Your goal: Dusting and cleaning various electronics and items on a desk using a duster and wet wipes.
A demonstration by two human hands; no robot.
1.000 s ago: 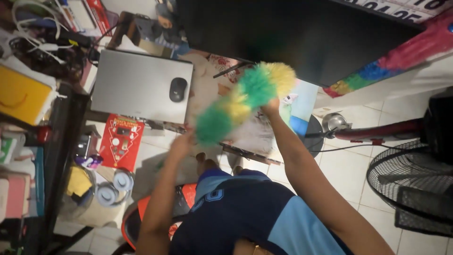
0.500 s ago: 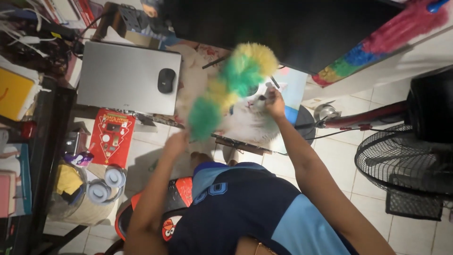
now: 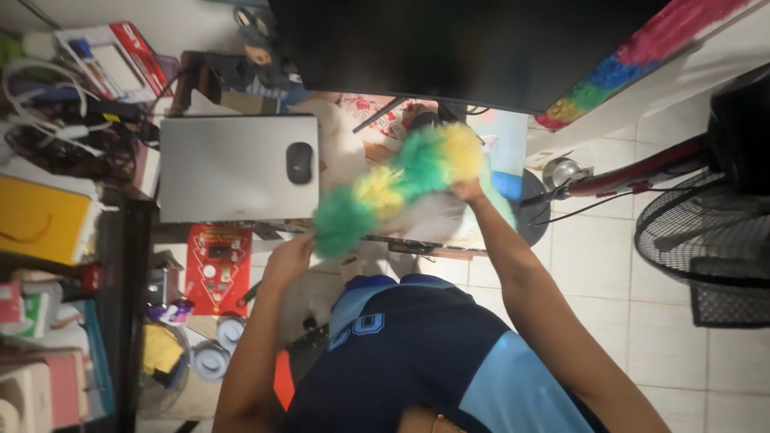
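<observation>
While the right hand (image 3: 467, 191) grips the fluffy green-and-yellow duster (image 3: 397, 186) across the desk edge, the left hand (image 3: 289, 255) hangs half curled just below its green tip, holding nothing. Beside that hand lies a flat red packet (image 3: 218, 269). Farther off, a yellow box (image 3: 44, 218) and grey laptop (image 3: 237, 166) with black mouse (image 3: 299, 163). Since half a second ago, the duster has dropped lower.

The room is dim, and the picture looks soft and a bit grainy. The brightest part is the white floor (image 3: 593, 265) at 3 o'clock. The big screen (image 3: 465, 40) at 12 o'clock is very dark, with no glare. The fluffy duster (image 3: 393, 188) in the middle is blurry. Dark shadows fill the shelf (image 3: 120, 265) at 9 o'clock.
</observation>
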